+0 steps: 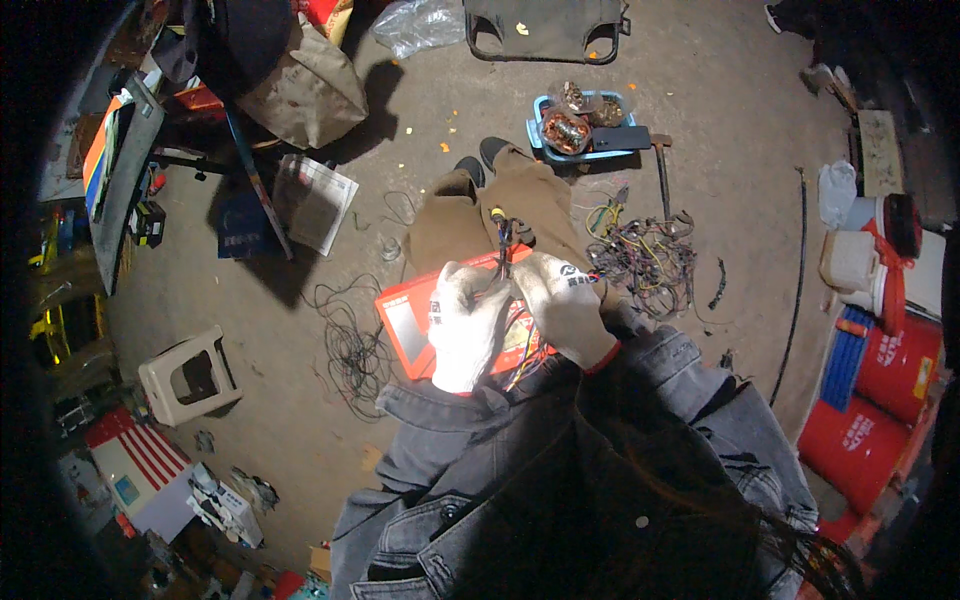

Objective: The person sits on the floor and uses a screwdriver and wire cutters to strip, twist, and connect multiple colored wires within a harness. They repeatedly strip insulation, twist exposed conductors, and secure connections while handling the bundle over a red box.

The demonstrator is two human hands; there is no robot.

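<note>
White work gloves cover both of my hands, which meet above my lap. My left hand (466,322) is closed, with its fingertips pinching a dark bundle of wires (503,240) that has small connectors at its upper end. Close beside it, my right hand (562,303) has its fingers closed at the same bundle, and coloured wire ends trail below. The exact grip point is hidden by the gloves. Under the hands a flat red box (405,335) lies across my thighs, partly covered by the left glove.
A tangle of wires (645,255) lies right of my legs, near a hammer (663,170). Ahead stands a blue basket (540,148) of filled containers. Thin black wire (355,345) and a beige stool (190,378) are at left; red drums (855,455) stand at right.
</note>
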